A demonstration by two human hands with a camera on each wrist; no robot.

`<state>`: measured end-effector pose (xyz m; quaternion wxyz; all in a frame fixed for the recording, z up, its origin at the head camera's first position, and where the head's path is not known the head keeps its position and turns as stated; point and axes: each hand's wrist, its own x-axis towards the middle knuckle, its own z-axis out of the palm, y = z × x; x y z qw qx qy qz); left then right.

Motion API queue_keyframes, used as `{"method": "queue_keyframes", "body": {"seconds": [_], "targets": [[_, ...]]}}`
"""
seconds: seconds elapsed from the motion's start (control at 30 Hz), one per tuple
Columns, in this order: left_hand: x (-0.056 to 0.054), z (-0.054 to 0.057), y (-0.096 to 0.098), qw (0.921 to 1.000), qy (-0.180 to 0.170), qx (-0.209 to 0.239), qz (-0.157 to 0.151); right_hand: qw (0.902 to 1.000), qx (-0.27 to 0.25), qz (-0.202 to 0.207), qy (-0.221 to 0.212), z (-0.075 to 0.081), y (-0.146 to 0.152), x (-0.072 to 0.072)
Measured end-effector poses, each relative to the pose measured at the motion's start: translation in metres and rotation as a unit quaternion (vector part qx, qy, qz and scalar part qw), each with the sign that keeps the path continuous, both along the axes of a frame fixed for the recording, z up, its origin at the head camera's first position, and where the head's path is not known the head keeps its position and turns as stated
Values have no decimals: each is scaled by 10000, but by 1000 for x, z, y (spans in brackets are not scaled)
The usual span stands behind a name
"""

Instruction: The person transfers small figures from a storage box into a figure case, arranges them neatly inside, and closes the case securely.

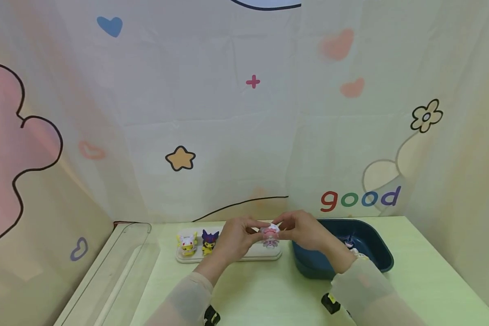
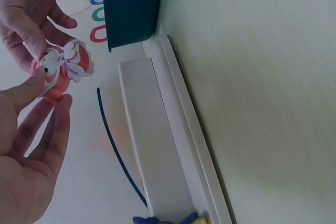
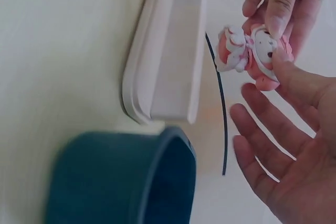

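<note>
A small pink and white figurine (image 1: 270, 240) is held up between both hands, in front of a white stand (image 1: 265, 256). My left hand (image 1: 237, 236) pinches it at the head with thumb and fingers. From the other side my right hand (image 1: 305, 230) pinches the head too. In the left wrist view the figurine (image 2: 65, 66) shows its white face and ruffled pink body. The right wrist view has the figurine (image 3: 254, 53) lying sideways, the thumbs on its face and the right hand's (image 3: 294, 145) lower fingers spread loosely.
On the stand's left part are a white and yellow figurine (image 1: 186, 244) and a purple and yellow one (image 1: 209, 241). A dark blue bin (image 1: 309, 267) stands at the right with several small figures (image 1: 352, 244) inside. A clear tray-like piece (image 1: 118, 271) lies along the left edge.
</note>
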<state>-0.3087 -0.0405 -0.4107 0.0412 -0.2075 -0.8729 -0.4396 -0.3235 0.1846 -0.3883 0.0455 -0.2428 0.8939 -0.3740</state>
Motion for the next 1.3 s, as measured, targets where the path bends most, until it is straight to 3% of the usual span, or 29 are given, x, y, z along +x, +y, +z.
{"method": "queue_keyframes", "body": {"seconds": [0.2,0.4,0.57,0.83,1.1,1.3], "targets": [[-2,2,-17,9984,26,-559,-101,9997,40,-208,144,-10,-22,2],[-4,1,-37,9929,-29,-1188,56,9980,125,-427,450,-25,-48,3],[-6,0,-49,9867,133,-1606,215,9960,88,-613,649,-35,-65,3],[-4,1,-62,9640,591,-2554,446,9928,228,-744,910,-46,-88,3],[-8,-4,-72,9358,1642,-3086,462,9899,173,-802,1152,-56,-102,-2],[-9,-11,-75,9238,1743,-3365,550,9880,325,-1033,1104,-63,-109,-5]]}}
